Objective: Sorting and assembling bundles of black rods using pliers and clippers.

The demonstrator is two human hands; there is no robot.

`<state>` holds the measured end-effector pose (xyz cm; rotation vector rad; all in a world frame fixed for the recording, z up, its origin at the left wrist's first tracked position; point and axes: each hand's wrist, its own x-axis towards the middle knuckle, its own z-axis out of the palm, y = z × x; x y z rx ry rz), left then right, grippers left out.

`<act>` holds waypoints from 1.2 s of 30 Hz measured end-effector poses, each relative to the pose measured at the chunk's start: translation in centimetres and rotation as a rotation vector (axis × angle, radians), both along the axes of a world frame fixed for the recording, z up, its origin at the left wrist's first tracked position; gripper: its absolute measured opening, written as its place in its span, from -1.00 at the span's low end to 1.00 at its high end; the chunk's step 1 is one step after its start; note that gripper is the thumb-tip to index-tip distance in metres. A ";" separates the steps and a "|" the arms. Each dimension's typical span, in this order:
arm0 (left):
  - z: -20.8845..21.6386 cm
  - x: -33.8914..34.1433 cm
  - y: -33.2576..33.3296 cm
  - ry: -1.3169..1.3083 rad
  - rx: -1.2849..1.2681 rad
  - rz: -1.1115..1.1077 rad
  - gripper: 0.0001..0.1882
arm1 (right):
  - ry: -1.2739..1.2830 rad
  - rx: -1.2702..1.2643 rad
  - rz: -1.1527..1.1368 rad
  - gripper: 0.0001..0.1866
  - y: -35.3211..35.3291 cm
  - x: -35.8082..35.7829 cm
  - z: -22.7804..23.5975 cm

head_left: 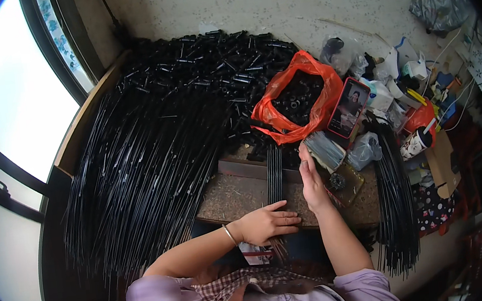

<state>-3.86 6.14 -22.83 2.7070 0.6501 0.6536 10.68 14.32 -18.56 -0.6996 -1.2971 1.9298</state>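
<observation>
A row of thin black rods (274, 173) lies side by side on the brown work board (232, 199), pointing away from me. My left hand (268, 223) rests across their near ends, fingers stretched out flat over them. The rod ends show just below my palm. To the right of the rods, my right hand (311, 181) stands on edge with its fingers straight and together; nothing shows in it. Its fingertips are close to a clear tray of thin pale sticks (324, 150). A dark wooden bar (244, 167) crosses the board beyond my left hand.
Many long black rods (137, 180) cover the left side, with a heap of black tubes (201, 60) behind. A red plastic bag (327, 72) holds small black parts. Beside it leans a phone (348, 108). More rods (396, 204) hang at the right, near a patterned cup (416, 145).
</observation>
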 end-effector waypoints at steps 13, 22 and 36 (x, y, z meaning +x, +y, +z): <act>0.0 -0.3 0.0 -0.363 -0.127 0.058 -0.66 | -0.152 0.750 0.049 -0.73 -7.4 3.1 3.5; 10.1 0.1 -1.3 -0.539 -0.537 0.103 -0.73 | -0.293 1.114 0.404 -0.43 -4.0 3.1 10.2; 14.0 0.3 -1.9 -0.676 -0.579 0.057 -0.78 | -1.208 1.280 -0.474 -0.90 10.3 7.5 -3.0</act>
